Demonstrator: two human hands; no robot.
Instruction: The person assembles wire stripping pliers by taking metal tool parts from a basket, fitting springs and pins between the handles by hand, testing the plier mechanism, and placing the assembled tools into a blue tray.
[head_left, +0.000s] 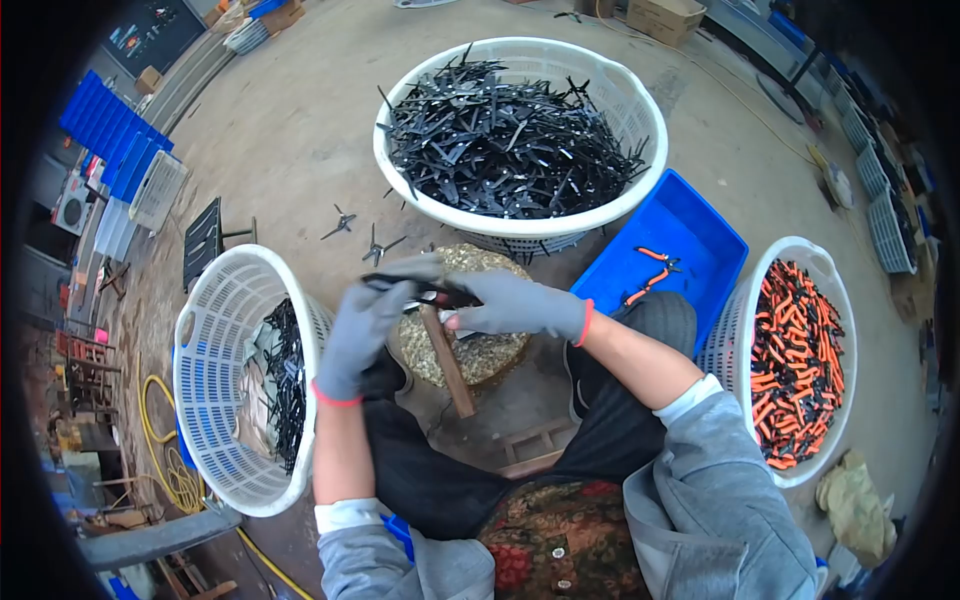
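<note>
Both hands wear grey gloves with red cuffs and meet above a round stone block (490,358). My left hand (365,325) is closed round one end of a dark tool part (425,292). Fingers of my right hand (505,303) are wrapped round its other end. The part is slightly blurred, and the gloves cover much of it. Below the hands, a wooden handle (447,362) lies slanted across the block; its upper end is hidden.
A white basket (520,222) of black metal parts stands ahead. Another basket (245,375) with black parts is at left. At right are a blue tray (640,215) with orange-handled pliers (655,275) and a basket (845,345) of orange-handled tools. Loose parts (378,243) lie on the floor.
</note>
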